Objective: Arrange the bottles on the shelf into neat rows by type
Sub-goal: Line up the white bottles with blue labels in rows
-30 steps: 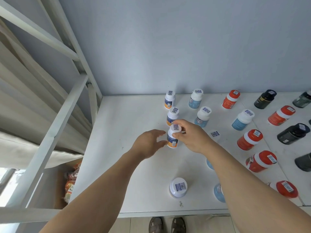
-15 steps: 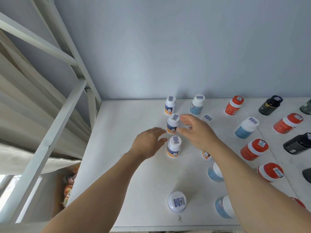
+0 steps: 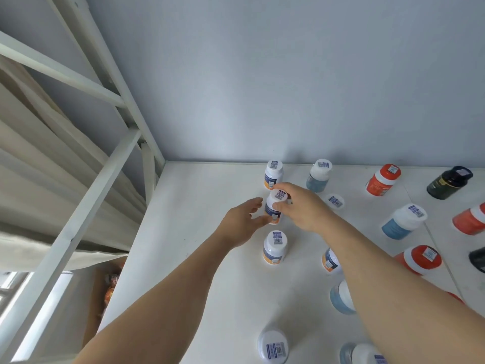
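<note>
I see both hands at the second bottle (image 3: 274, 206) of the left column on the white shelf (image 3: 199, 258). The right hand (image 3: 299, 206) closes around this bottle from the right, thumb on its white cap and fingers wrapped behind it. The left hand (image 3: 242, 222) sits at the bottle's left side, fingers spread and loosely curved; its fingertips reach the bottle's lower label, though I cannot tell if they press on it.

This bottle is white-capped with a dark blue and orange label. It stands in line with the rear bottle (image 3: 273, 174) near the wall (image 3: 262, 74) and the third bottle (image 3: 274, 246) just in front. A fourth bottle (image 3: 273, 346) of what appears the same type stands well apart at the shelf's front edge.

To the right:
- A blue bottle (image 3: 318, 174) stands near the wall.
- A second blue bottle (image 3: 402, 224) stands farther right.
- A third blue bottle (image 3: 341, 298) is partly hidden by the right forearm.
- An orange-label bottle (image 3: 329, 261) shows beside that forearm.
- Red bottles (image 3: 383, 179) and a black bottle (image 3: 448, 182) occupy the right side.

A white frame (image 3: 78, 206) borders the shelf on the left.
</note>
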